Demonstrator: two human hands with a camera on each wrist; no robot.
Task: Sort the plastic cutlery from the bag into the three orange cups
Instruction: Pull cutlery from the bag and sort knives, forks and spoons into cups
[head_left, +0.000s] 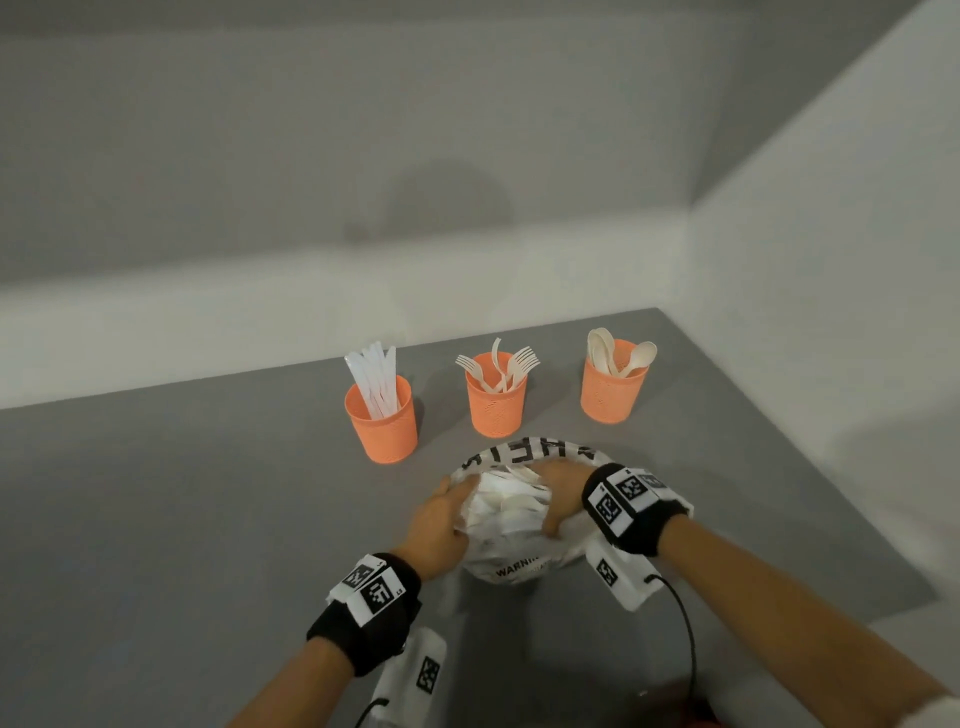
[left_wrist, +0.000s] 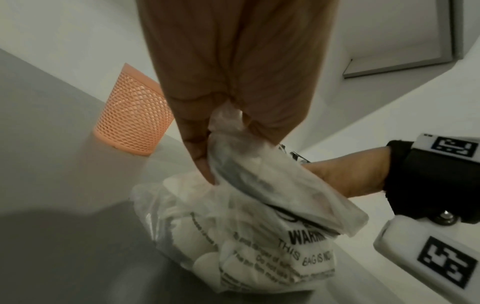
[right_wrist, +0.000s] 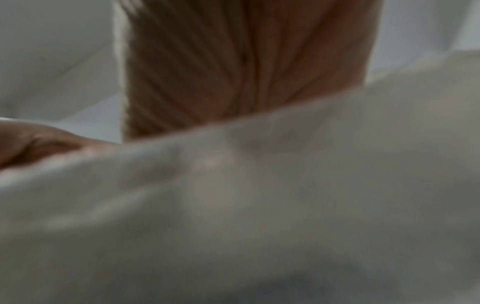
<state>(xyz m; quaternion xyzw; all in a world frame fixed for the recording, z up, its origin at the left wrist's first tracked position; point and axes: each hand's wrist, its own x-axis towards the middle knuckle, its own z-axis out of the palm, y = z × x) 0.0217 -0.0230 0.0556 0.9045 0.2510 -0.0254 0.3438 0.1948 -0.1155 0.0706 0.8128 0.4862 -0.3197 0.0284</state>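
Three orange mesh cups stand in a row on the grey table (head_left: 156, 493) ahead of me. The left cup (head_left: 383, 427) holds white knives (head_left: 375, 379), the middle cup (head_left: 496, 405) holds forks (head_left: 506, 366), and the right cup (head_left: 612, 391) holds cream spoons (head_left: 618, 353). Just in front of the middle cup lies the clear plastic bag (head_left: 519, 556), printed in black, with a heap of white cutlery (head_left: 511, 501) showing at its open mouth.

My left hand (head_left: 439, 522) grips the bag's left edge. The head view shows only the back of this hand against the plastic; the left wrist view shows what it hides, my thumb and fingers (left_wrist: 197, 148) pinching a gathered fold of the film, with a warning label on the bag's side and round white shapes, too blurred to name, behind it. That view also catches a single cup at the table's edge, and I cannot tell which of the three.

My right hand (head_left: 558, 496) is at the bag's mouth on the right side, fingers curled down over the rim toward the cutlery. The right wrist view shows only my palm and a blur of pale plastic close to the lens, so I cannot tell whether these fingers hold a piece or only the bag. Both wrists wear black bands with square black-and-white markers (head_left: 375, 587).
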